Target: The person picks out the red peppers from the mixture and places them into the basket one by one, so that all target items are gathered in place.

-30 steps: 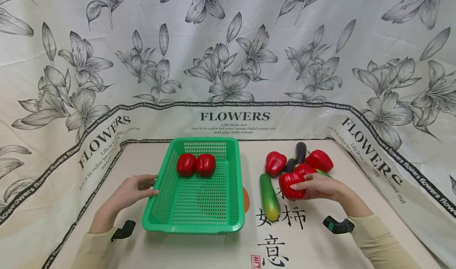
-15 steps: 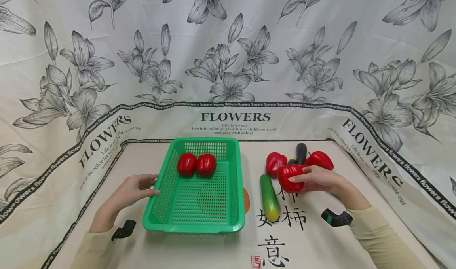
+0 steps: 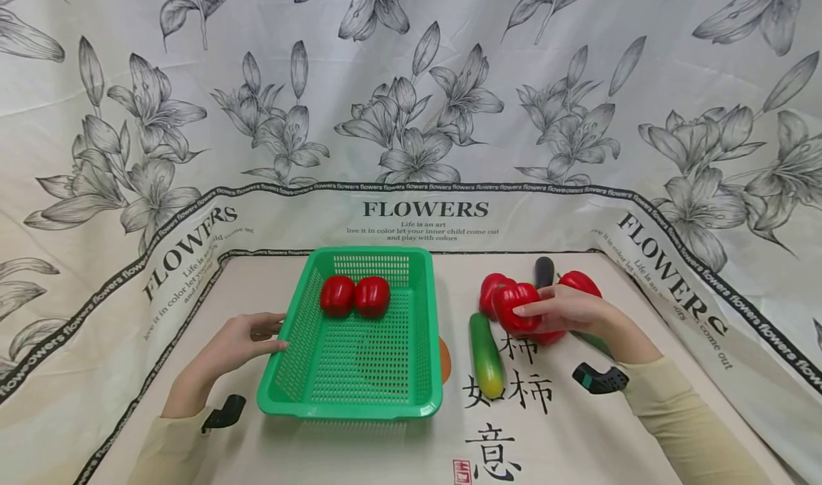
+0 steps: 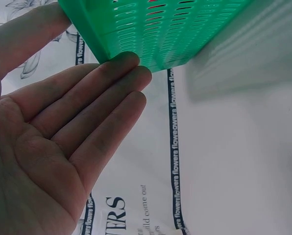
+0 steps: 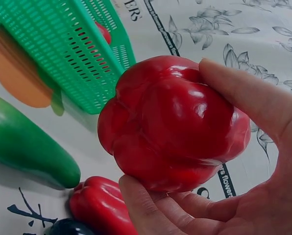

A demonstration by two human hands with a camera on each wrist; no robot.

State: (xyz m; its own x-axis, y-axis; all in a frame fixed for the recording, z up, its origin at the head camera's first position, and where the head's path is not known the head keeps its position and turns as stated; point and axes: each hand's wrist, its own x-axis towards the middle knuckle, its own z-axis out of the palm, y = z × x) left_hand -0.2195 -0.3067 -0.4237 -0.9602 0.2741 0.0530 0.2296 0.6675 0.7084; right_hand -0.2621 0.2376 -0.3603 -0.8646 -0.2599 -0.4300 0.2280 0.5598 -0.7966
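In the head view my right hand [image 3: 565, 308] grips a glossy red bell pepper [image 3: 516, 308], lifted above other vegetables on the right. The right wrist view shows the thumb on one side of this bell pepper [image 5: 170, 127] and fingers on the other. My left hand [image 3: 240, 344] is at the left rim of a green perforated basket [image 3: 347, 411]. In the left wrist view its fingers [image 4: 102, 103] are nearly straight, with tips against the basket wall [image 4: 151, 36]. Two red bell peppers, a left one [image 3: 337, 297] and a right one [image 3: 372, 297], lie inside the basket.
A green-yellow zucchini [image 3: 486, 356] lies between basket and right hand. Around the right hand are a red bell pepper [image 3: 493, 289], another [image 3: 581, 282] and a dark eggplant [image 3: 544, 271], partly hidden. A floral cloth [image 3: 417, 150] hangs behind the table.
My right hand has raised the bell pepper and carried it slightly left and farther back, uncovering another red pepper below. The left hand and the basket have stayed in place.
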